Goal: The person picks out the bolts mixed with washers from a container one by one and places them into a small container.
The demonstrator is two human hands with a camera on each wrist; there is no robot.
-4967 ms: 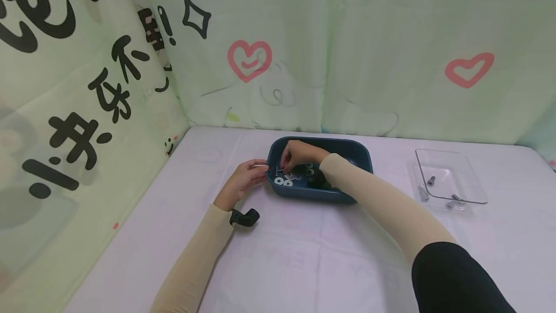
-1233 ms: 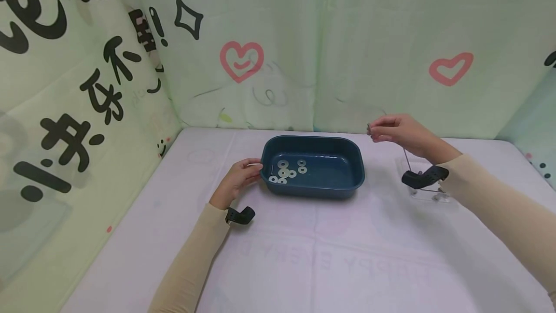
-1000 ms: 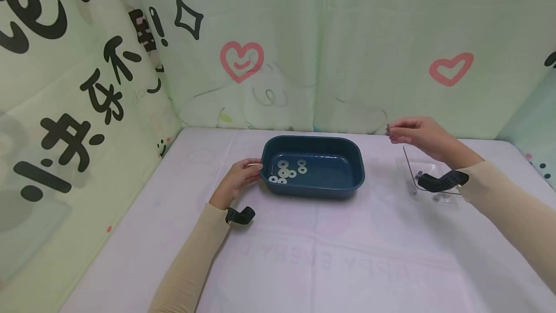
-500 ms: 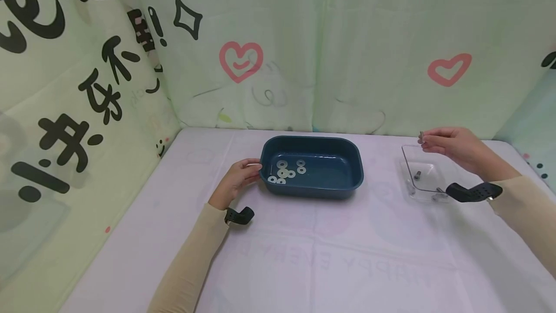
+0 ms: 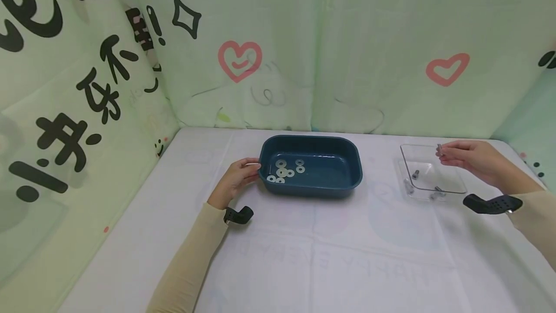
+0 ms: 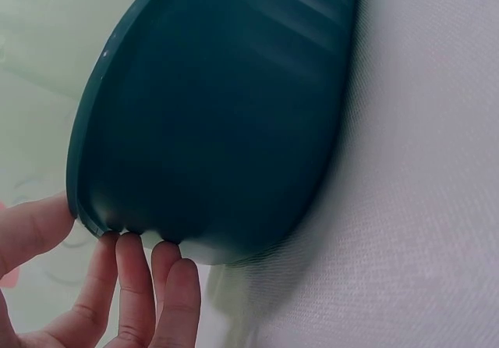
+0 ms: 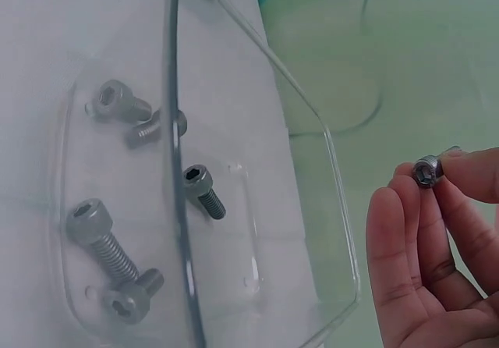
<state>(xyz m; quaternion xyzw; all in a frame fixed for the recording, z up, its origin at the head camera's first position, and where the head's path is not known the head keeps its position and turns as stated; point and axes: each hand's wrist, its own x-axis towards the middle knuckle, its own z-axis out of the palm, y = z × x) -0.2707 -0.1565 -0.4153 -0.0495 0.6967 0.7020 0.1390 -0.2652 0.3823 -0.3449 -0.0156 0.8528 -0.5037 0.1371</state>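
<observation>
My left hand point(image 5: 236, 181) is at the left end of a dark blue tray point(image 5: 310, 192). In the left wrist view, its thumb touches the rim and its fingertips meet the outer wall, holding that end. Several pale flat washers point(image 5: 281, 172) lie in the tray's left part. At the right, my right hand point(image 5: 475, 161) pinches a socket-head screw point(image 7: 426, 172) between thumb and fingers, its hex recess visible. That hand is raised at the right side of a clear plastic box point(image 5: 404, 161). Several more socket-head screws point(image 7: 204, 189) lie in the box.
A white cloth point(image 5: 343, 255) covers the table. Behind it hangs a pale green curtain point(image 5: 369, 28) with printed hearts, and another printed curtain point(image 5: 56, 235) runs along the left side. Black bands point(image 5: 493, 204) sit on both wrists.
From working inside the tray, my right hand has come out with the screw and moved right, then lower beside the clear box. The left hand stays at the tray's end.
</observation>
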